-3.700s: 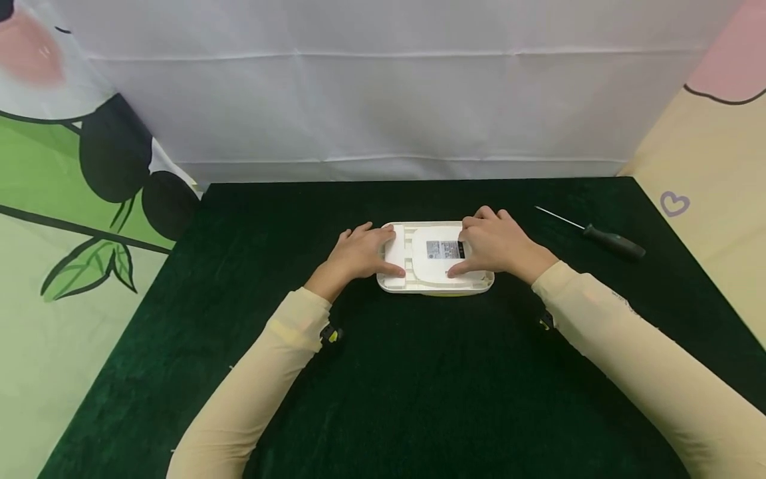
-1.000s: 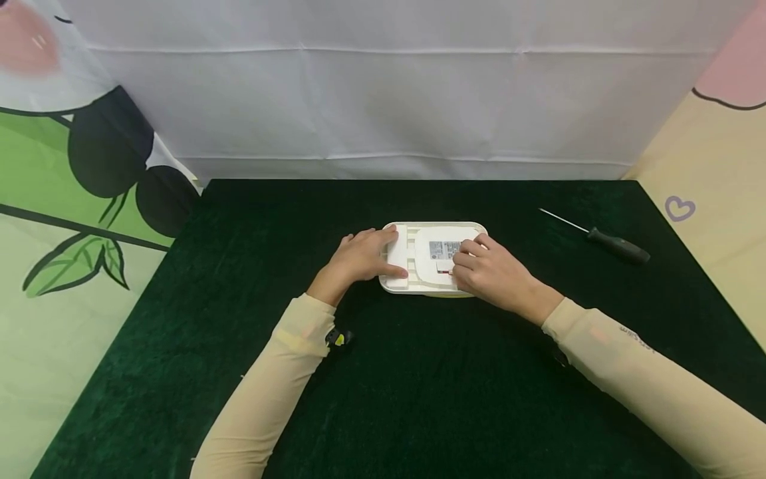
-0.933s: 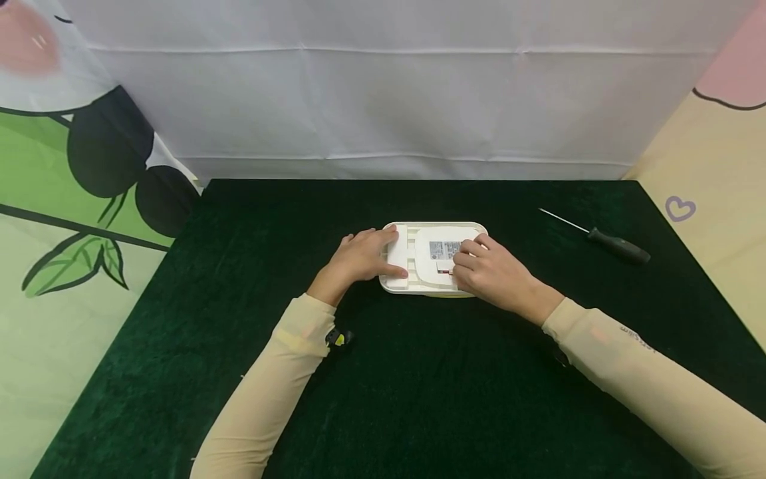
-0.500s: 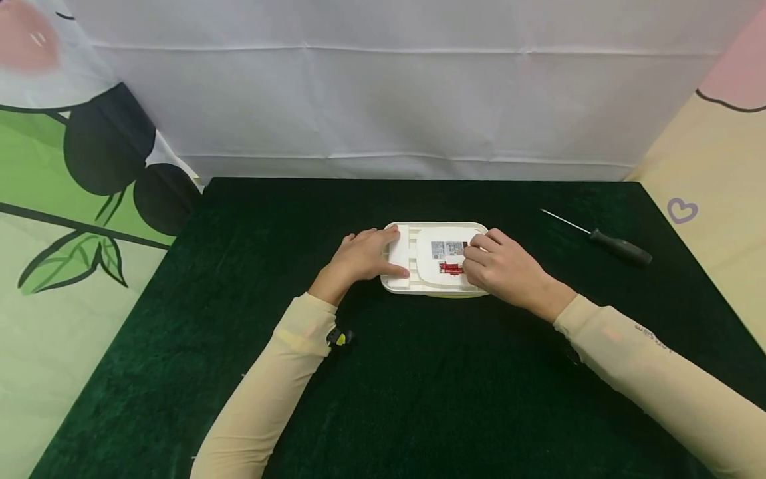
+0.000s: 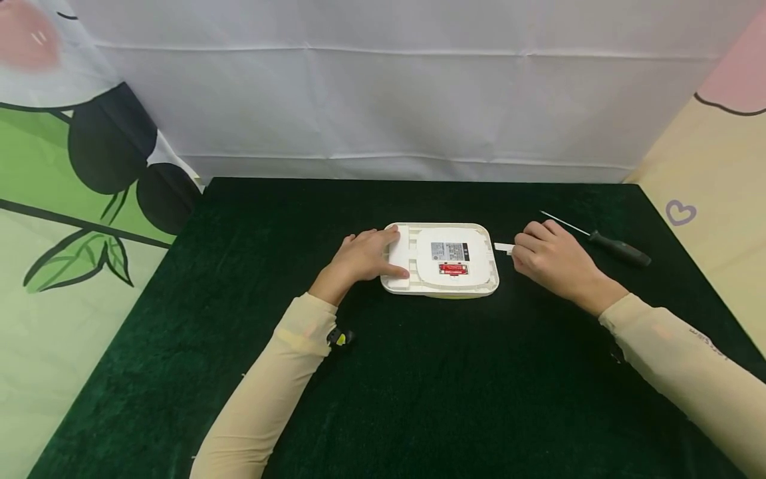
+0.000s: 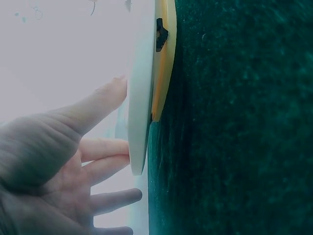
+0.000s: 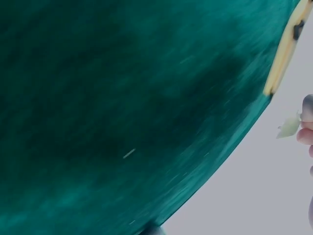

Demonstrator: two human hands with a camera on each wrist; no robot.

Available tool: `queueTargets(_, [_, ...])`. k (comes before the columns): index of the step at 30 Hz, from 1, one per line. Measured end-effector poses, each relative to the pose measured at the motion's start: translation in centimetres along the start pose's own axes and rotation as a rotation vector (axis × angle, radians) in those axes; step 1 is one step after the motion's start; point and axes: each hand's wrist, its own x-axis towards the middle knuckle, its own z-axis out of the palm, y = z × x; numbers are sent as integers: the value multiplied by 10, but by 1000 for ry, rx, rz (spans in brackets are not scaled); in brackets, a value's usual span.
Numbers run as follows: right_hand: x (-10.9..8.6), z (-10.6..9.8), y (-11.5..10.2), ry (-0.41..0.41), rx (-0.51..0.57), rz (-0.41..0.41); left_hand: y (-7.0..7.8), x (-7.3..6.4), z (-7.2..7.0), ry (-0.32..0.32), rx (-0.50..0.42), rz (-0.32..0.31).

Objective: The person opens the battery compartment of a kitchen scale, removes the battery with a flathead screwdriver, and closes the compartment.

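A flat white device (image 5: pixel 487 273) with rounded corners lies on the dark green cloth, its underside facing up. That side carries a grey printed label (image 5: pixel 450 251) and an uncovered battery compartment showing red batteries (image 5: pixel 453 269). My left hand (image 5: pixel 359 258) rests on the device's left end with thumb and fingers spread; in the left wrist view the thumb touches the device's white edge (image 6: pixel 142 88), above a yellow layer. To the right of the device, my right hand (image 5: pixel 550 256) pinches a small white battery cover (image 5: pixel 503 247), seen in the right wrist view as a pale piece (image 7: pixel 289 126) at the fingertips.
A screwdriver (image 5: pixel 619 248) with a dark handle lies on the cloth (image 5: pixel 419 386) just beyond my right hand, its shaft angled toward the back left. A white curtain (image 5: pixel 407 100) hangs behind the table's far edge, with printed hangings (image 5: pixel 78 266) at the sides.
The right hand has lifted the battery cover off the device and carried it right, exposing the red batteries. The left hand has stayed at the device's left end.
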Motion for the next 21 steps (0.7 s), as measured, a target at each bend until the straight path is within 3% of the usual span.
queueTargets(9, [-26,0,15,-59,-8,51,-1,-4,-1,4,0,6])
queueTargets(21, [-35,2,7,-173,11,38,-1,-5,-2,1,-7,14])
